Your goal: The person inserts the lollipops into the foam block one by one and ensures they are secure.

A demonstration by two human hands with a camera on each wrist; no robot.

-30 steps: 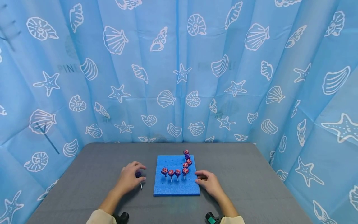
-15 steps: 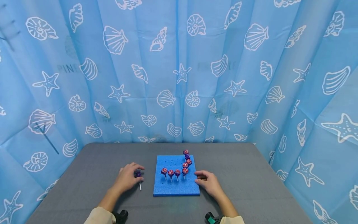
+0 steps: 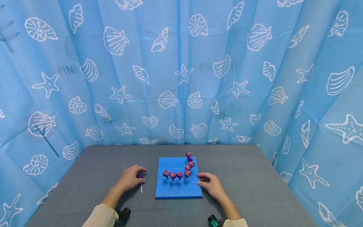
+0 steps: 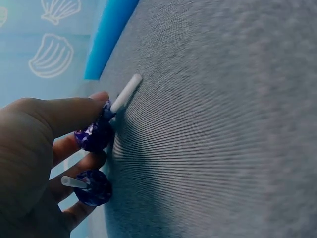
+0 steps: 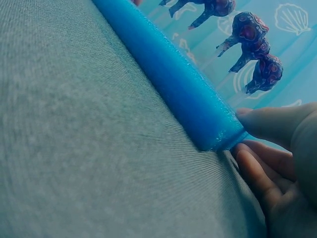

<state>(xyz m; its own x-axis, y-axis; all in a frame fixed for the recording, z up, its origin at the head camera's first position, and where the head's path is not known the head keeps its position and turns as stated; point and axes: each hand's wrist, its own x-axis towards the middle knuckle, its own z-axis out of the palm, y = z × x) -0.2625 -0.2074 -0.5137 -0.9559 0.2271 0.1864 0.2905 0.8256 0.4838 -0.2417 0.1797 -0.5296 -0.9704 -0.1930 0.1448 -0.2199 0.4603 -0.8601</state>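
Observation:
My left hand point(image 3: 129, 179) is low over the table, left of the blue foam board point(image 3: 178, 191). Its thumb and fingers pinch a purple-wrapped lollipop point(image 4: 94, 136), whose white stick points toward the table. A second lollipop point(image 4: 96, 189) sits by the lower fingers of that hand, its stick pointing back toward the palm. At the board's right edge, my right hand point(image 3: 212, 186) grips the foam, thumb at the top edge and fingers curled against the side. Several red and purple lollipops point(image 3: 173, 175) stand upright in the board, one row across and another running back along the right.
Grey cloth covers the table point(image 3: 244, 189). A blue curtain point(image 3: 181, 94) with white shell prints hangs behind and at both sides. Small holes dot the board's surface toward its back.
My left hand has shifted slightly, and the stick of its lollipop has swung from slanted to nearly straight toward me. The right hand and the board stay put.

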